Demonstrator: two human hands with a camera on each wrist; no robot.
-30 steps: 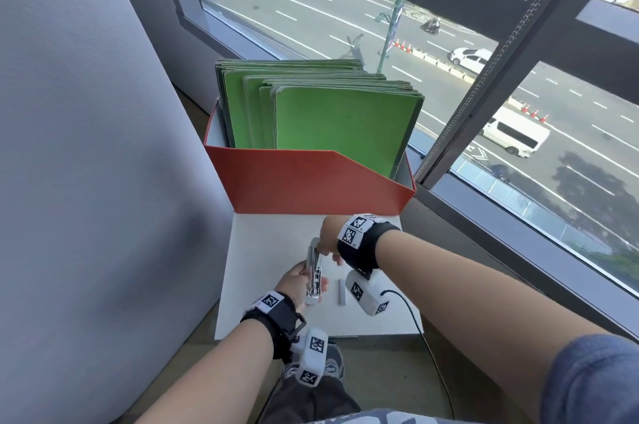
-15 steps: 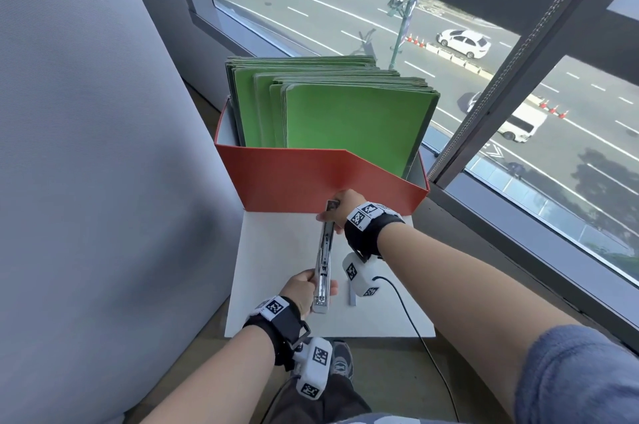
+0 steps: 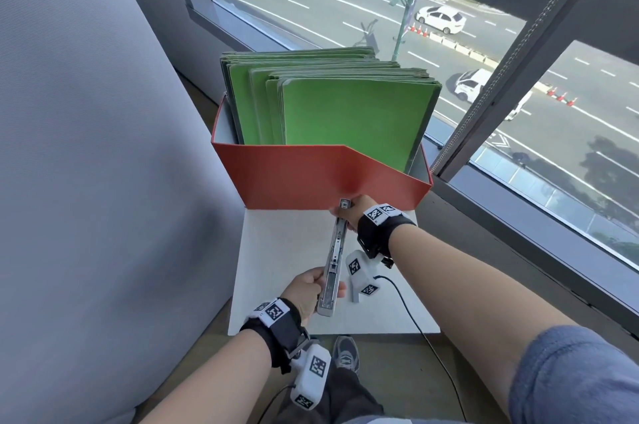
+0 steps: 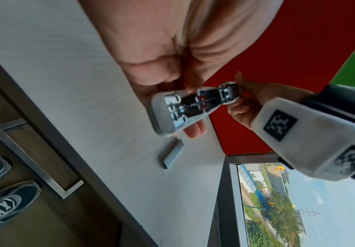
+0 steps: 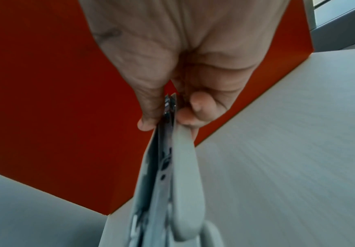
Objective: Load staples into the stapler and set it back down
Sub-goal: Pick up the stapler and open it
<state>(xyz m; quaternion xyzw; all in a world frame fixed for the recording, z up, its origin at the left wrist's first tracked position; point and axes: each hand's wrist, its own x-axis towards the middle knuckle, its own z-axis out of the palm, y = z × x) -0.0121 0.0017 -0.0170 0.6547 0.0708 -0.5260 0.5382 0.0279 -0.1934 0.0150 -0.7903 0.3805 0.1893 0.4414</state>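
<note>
A grey stapler [image 3: 332, 262] is swung open into one long line above the white table [image 3: 276, 250], its metal channel facing up. My left hand [image 3: 306, 290] grips its near end [image 4: 172, 113]. My right hand [image 3: 349, 210] pinches the far end [image 5: 169, 107] between thumb and fingers, close to the red box. A grey strip of staples [image 4: 171, 154] lies flat on the table under the stapler; in the head view it shows as a sliver [image 3: 355, 295] beside the right wrist camera.
A red box [image 3: 311, 178] full of green folders [image 3: 345, 115] stands at the back of the table. A grey partition [image 3: 86, 181] lies to the left, a window [image 3: 518, 94] to the right. A black cable [image 3: 415, 319] trails off the front edge. My shoes [image 4: 5, 197] are below.
The stapler went from nearly upright and folded to fully swung open. My right hand carried its far end away from me toward the red box, while my left hand kept the near end.
</note>
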